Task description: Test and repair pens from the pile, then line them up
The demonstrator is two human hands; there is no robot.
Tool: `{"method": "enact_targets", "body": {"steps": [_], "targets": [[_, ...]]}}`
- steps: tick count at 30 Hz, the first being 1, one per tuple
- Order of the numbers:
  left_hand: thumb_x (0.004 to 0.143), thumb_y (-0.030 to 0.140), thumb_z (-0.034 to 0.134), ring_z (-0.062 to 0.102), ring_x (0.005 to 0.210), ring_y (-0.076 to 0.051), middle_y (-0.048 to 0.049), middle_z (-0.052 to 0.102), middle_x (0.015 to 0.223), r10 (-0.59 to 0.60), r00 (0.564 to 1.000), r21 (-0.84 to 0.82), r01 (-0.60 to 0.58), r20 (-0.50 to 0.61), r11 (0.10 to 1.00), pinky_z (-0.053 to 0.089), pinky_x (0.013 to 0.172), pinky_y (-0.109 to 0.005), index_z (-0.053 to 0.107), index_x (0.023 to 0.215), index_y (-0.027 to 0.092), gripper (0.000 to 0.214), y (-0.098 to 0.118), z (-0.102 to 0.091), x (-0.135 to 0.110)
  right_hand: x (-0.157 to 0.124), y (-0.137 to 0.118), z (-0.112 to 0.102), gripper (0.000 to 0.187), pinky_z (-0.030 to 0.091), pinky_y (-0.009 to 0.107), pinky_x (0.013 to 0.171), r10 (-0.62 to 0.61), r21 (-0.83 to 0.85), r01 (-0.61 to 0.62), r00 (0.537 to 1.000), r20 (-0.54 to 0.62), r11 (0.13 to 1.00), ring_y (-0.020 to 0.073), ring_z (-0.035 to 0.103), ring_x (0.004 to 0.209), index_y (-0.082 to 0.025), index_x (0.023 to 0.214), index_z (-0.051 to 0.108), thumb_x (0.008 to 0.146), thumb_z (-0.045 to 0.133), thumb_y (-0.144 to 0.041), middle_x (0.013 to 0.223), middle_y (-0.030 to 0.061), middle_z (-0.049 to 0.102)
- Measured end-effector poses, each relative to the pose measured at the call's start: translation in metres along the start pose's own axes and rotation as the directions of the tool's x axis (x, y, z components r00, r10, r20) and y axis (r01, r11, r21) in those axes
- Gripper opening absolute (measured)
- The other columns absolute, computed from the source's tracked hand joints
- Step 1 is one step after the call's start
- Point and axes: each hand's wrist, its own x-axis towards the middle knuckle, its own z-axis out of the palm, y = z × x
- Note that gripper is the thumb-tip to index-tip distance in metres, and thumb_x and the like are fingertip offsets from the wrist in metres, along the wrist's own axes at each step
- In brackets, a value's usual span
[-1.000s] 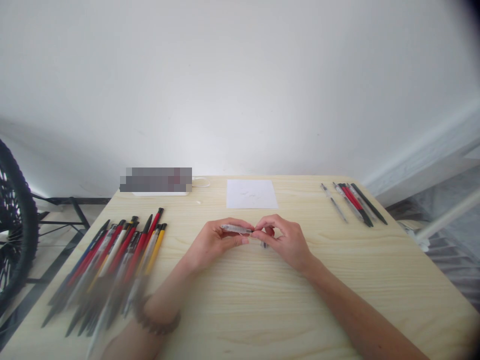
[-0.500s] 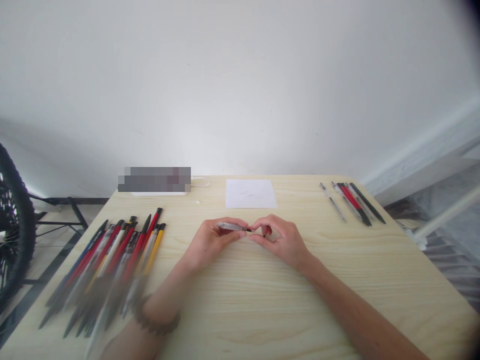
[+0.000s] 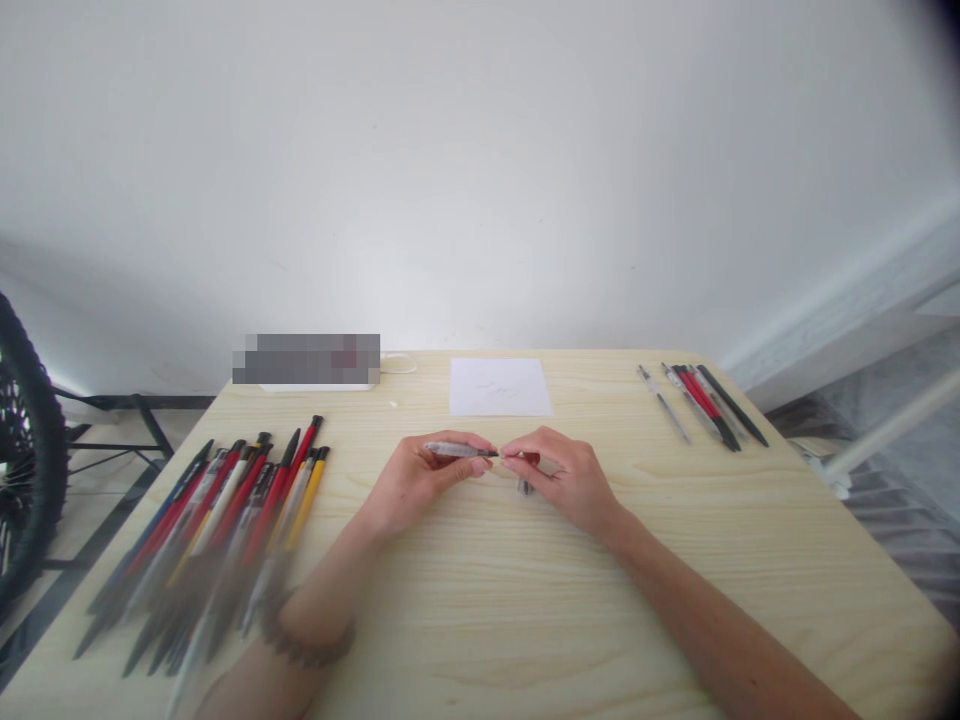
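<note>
Over the middle of the table, my left hand is closed on a clear pen, its dark tip pointing right. My right hand is closed in a pinch right at that tip; whatever sits between its thumb and forefinger is too small to make out. Below the right fingers shows a small clear and dark piece, possibly a pen cap; whether the curled fingers hold it I cannot tell. A white paper with faint pen marks lies just beyond both hands.
A large spread of red, yellow, blue and clear pens covers the table's left side, blurred near the front. Several more pens lie at the right. A pixelated object with a white cord stands at the back left. A bicycle wheel is beyond the left edge.
My right fingertips have closed together at the pen tip. The small clear and dark piece now shows below the right hand. The left hand still holds the pen.
</note>
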Motion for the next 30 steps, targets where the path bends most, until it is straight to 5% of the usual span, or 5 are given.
{"method": "enact_targets", "body": {"steps": [9,15,19,25,30], "targets": [[0.071,0.034,0.069,0.063,0.085,-0.018,-0.0045,0.07,0.09,0.002,0.98,0.049,0.008,-0.199,0.999,0.047,0.08,-0.028,0.067,0.089,0.018,0.025,-0.0057,-0.0038,0.0053,0.0022,0.0054,-0.003,0.023,0.045,0.032,0.077,0.106,-0.237,-0.14,0.983,-0.15,0.961,0.0164,0.054,0.08,-0.018,0.096,0.063,0.089,0.042,-0.027,0.084,0.006,0.058],[0.069,0.035,0.07,0.062,0.078,-0.016,-0.0019,0.07,0.078,-0.006,0.97,0.074,0.025,-0.242,0.997,0.048,0.074,-0.024,0.067,0.09,0.019,0.026,-0.0048,-0.0052,0.0062,0.002,0.0064,-0.0015,0.015,0.043,0.035,0.073,0.203,-0.422,-0.176,0.979,0.021,0.889,0.0181,0.05,0.072,-0.019,0.087,0.061,0.083,0.052,-0.031,0.069,0.0024,0.056],[0.069,0.035,0.069,0.061,0.072,-0.014,-0.0009,0.068,0.073,-0.002,0.971,0.068,0.019,-0.241,0.998,0.048,0.071,-0.023,0.067,0.09,0.019,0.027,-0.0044,-0.0052,0.0062,0.0029,0.0016,-0.0032,0.009,0.043,0.033,0.071,0.23,-0.42,-0.18,0.971,0.071,0.89,0.0177,0.05,0.073,-0.019,0.086,0.058,0.08,0.052,-0.022,0.066,0.0006,0.055],[0.07,0.034,0.069,0.06,0.073,-0.014,-0.0015,0.067,0.072,0.01,0.966,0.07,0.008,-0.259,0.998,0.048,0.071,-0.022,0.066,0.091,0.017,0.027,-0.0045,-0.0055,0.0065,0.0022,0.0039,-0.0063,0.03,0.046,0.035,0.077,0.185,-0.391,-0.149,0.981,0.057,0.908,0.0192,0.055,0.083,-0.02,0.108,0.054,0.08,0.049,-0.014,0.084,0.0044,0.06],[0.071,0.034,0.068,0.059,0.071,-0.013,-0.0009,0.065,0.07,0.022,0.962,0.041,-0.011,-0.271,0.999,0.047,0.071,-0.023,0.064,0.091,0.015,0.027,-0.0048,-0.0057,0.0073,0.0005,0.008,-0.007,0.017,0.047,0.035,0.082,0.151,-0.334,-0.128,0.988,0.044,0.934,0.0188,0.056,0.09,-0.02,0.097,0.059,0.085,0.048,-0.018,0.093,0.0049,0.063]]}}
